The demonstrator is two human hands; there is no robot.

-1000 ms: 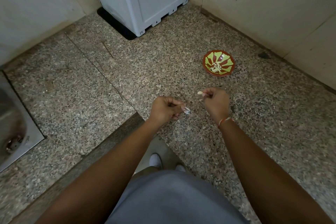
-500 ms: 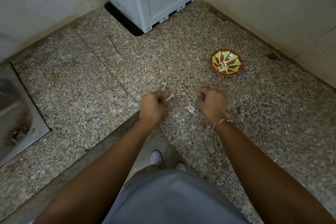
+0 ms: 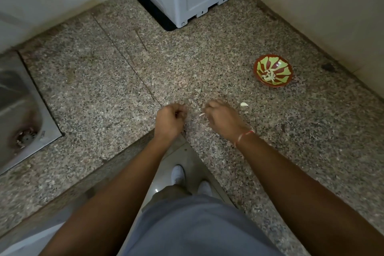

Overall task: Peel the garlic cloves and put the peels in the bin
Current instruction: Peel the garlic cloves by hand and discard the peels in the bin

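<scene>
A bare garlic clove (image 3: pixel 244 104) lies on the bench at about two o'clock from the right hand (image 3: pixel 223 119) — the nearer hand — its long axis roughly across. Peel scraps (image 3: pixel 202 114) are pinched in that grip; the left hand (image 3: pixel 169 121) is curled, contents not discernible.
</scene>
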